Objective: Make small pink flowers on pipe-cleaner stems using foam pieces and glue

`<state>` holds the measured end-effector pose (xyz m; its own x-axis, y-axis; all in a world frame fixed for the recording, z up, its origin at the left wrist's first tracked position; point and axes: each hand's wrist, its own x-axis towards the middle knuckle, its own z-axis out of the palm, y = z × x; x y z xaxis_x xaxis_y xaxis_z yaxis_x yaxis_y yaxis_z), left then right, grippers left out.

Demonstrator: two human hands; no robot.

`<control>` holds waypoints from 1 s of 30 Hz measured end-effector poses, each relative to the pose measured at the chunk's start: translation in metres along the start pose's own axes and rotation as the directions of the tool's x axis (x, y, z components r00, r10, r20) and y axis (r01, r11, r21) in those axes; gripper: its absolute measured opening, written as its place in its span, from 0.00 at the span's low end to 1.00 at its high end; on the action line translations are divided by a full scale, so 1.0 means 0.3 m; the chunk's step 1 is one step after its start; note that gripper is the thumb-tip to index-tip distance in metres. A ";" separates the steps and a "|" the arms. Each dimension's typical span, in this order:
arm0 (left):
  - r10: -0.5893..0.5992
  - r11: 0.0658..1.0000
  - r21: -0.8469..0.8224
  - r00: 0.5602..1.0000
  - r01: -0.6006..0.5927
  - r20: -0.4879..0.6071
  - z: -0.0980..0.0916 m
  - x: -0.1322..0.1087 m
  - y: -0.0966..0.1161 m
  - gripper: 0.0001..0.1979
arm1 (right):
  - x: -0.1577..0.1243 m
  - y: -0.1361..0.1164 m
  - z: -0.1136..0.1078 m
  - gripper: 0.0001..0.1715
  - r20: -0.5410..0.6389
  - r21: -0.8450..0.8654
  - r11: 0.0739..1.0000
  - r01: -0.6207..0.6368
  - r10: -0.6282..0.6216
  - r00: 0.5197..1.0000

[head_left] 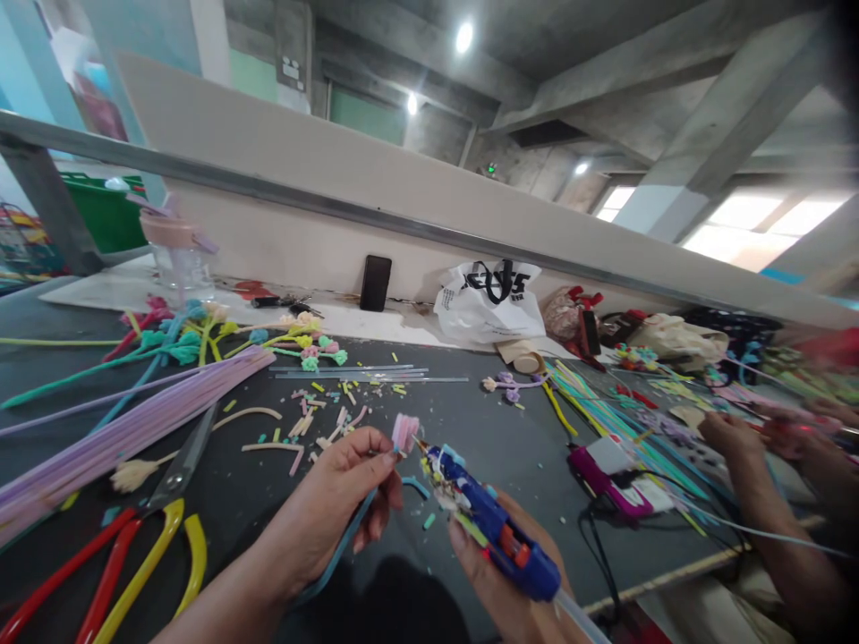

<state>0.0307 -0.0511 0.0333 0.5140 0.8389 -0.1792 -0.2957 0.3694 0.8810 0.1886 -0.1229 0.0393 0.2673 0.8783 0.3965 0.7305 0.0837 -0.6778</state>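
Note:
Between the thumb and fingers of my left hand (349,487) is a small pink pipe-cleaner flower (405,431). A blue stem (339,550) runs down below that hand. My right hand (497,572) is wrapped round a blue hot glue gun (493,519), whose nozzle points at the flower, almost at its edge. Bits of coloured fluff and dried glue cling near the nozzle, and a clear glue stick (581,617) comes out of its rear. Cut pipe-cleaner scraps (328,416) lie on the dark table beyond my left hand.
Scissors with red and yellow handles (161,510) and lilac pipe cleaners (148,411) lie left. Finished-looking coloured flowers (181,340), clear glue sticks (369,374), a phone (376,283) and a white bag (493,304) are farther back. At right are a purple glue gun (608,483) and a co-worker's hands (735,443).

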 end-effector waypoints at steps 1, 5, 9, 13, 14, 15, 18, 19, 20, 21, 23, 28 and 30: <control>-0.001 1.000 0.010 1.000 0.001 -0.004 0.001 0.000 0.001 0.08 | -0.001 0.003 0.000 0.08 0.006 -0.007 1.000 0.000 0.000 1.000; -0.006 0.999 0.040 1.000 0.006 -0.012 0.000 0.002 0.000 0.08 | -0.006 0.013 -0.001 0.09 0.036 -0.025 0.999 0.030 -0.029 0.999; 0.005 0.999 0.037 1.000 -0.005 -0.011 -0.006 0.007 -0.009 0.08 | -0.005 0.011 -0.005 0.08 0.032 -0.015 1.000 0.025 -0.024 0.999; -0.006 0.999 0.049 1.000 0.007 -0.017 -0.007 0.009 -0.012 0.08 | -0.003 0.011 -0.008 0.09 0.062 -0.061 0.998 0.030 -0.026 0.998; -0.013 0.998 0.055 1.000 0.014 -0.018 -0.007 0.009 -0.012 0.08 | -0.002 0.013 -0.008 0.10 0.066 -0.072 0.997 0.029 -0.024 0.998; -0.017 0.998 0.061 1.000 0.018 -0.020 -0.006 0.009 -0.012 0.07 | -0.003 0.015 -0.009 0.10 0.071 -0.075 0.997 0.030 -0.025 0.997; -0.023 0.997 0.071 1.000 0.024 -0.013 -0.002 0.009 -0.012 0.07 | -0.004 0.019 -0.013 0.11 0.073 -0.066 0.997 0.030 -0.025 0.997; -0.027 0.997 0.072 1.000 0.028 -0.011 -0.001 0.008 -0.012 0.07 | -0.005 0.020 -0.013 0.11 0.069 -0.069 0.997 0.024 -0.019 0.997; -0.030 0.997 0.072 0.999 0.031 -0.011 0.000 0.007 -0.011 0.07 | -0.006 0.019 -0.013 0.10 0.063 -0.077 0.997 0.018 -0.013 0.998; -0.032 0.997 0.071 0.999 0.033 -0.009 0.001 0.006 -0.011 0.07 | -0.007 0.019 -0.013 0.10 0.057 -0.086 0.996 0.014 -0.009 0.998; -0.040 0.997 0.070 0.999 0.040 -0.007 0.004 0.004 -0.009 0.06 | -0.009 0.018 -0.009 0.10 0.043 -0.111 0.994 0.004 0.001 0.999; -0.041 0.997 0.062 0.999 0.043 -0.027 0.009 0.000 -0.005 0.06 | -0.016 0.014 0.004 0.12 0.051 -0.088 0.996 -0.021 0.025 0.998; -0.040 0.998 0.056 0.999 0.042 -0.029 0.010 0.001 -0.006 0.06 | -0.018 0.012 0.006 0.13 0.052 -0.053 0.998 -0.030 0.032 0.998</control>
<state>0.0337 -0.0526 0.0329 0.5016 0.8347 -0.2273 -0.2281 0.3810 0.8960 0.1885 -0.1264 0.0336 0.2574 0.9040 0.3414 0.7547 0.0326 -0.6553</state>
